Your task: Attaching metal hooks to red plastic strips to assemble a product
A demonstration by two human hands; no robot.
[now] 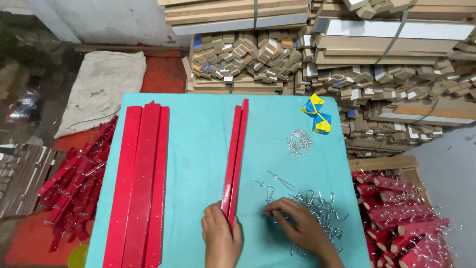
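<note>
Two long red wooden strips [235, 154] lie side by side down the middle of a turquoise table [198, 149]. My left hand [221, 237] rests on their near end, fingers pressing on the strips. My right hand [297, 224] reaches into a pile of silver metal hooks [317, 211] to the right, fingertips pinching at a hook at the pile's left edge. Whether a hook is fully gripped is not clear.
Several red strips [140, 183] lie stacked at the table's left. A small heap of metal bits [299, 141] and two blue-yellow boxes [317, 115] sit far right. Red hooked pieces fill a wooden crate [401, 213] at right and pile on the floor [74, 183] at left. Stacked boards [347, 49] stand behind.
</note>
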